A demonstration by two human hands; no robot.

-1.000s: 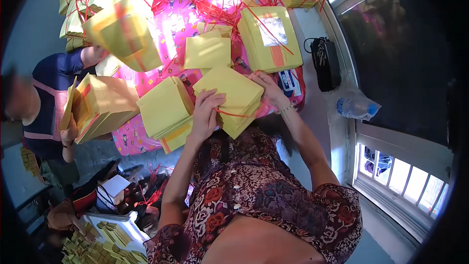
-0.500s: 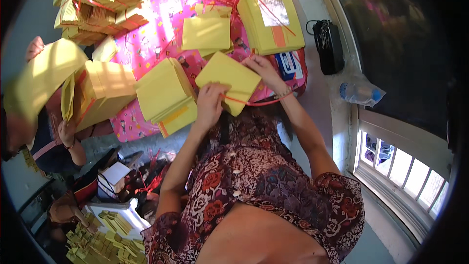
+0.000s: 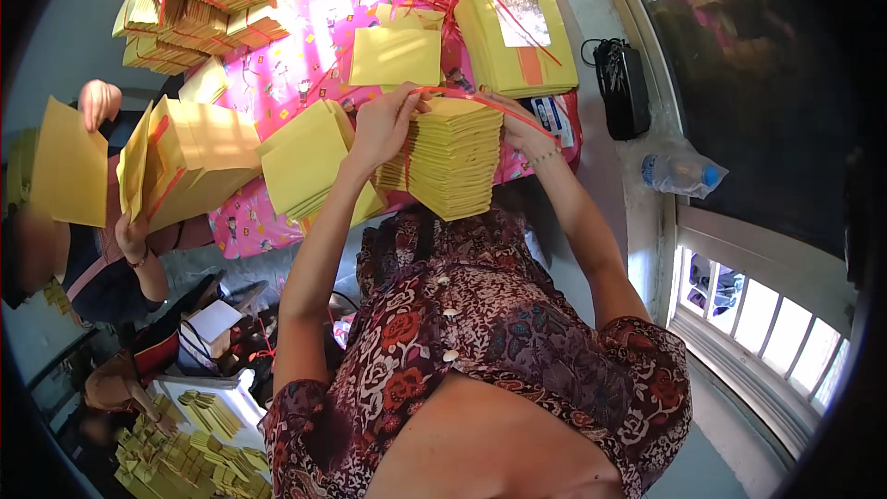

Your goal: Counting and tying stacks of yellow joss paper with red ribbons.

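A thick stack of yellow paper envelopes (image 3: 453,162) stands tilted in front of me at the table's near edge, its layered edges facing me. My left hand (image 3: 383,127) is closed at the stack's upper left corner, pinching a red ribbon (image 3: 462,94). That ribbon runs across the top of the stack to my right wrist. At the right side my right hand (image 3: 525,129) grips the stack, its fingers partly hidden behind it. Just left of the stack lies another pile of yellow envelopes (image 3: 305,157). Beyond it sits a smaller pile (image 3: 397,55).
A large yellow bundle (image 3: 513,32) lies at the far right, by a black case (image 3: 621,92) and a bagged bottle (image 3: 682,174). Tied bundles (image 3: 203,5) rise at the far left. A co-worker's hand (image 3: 98,103) handles envelopes beside a tall stack (image 3: 203,157). The tablecloth (image 3: 236,231) is pink.
The stack has been turned up so its layered edges face me. My left hand has moved up and away with the ribbon. The co-worker's raised envelope has swung down to the left.
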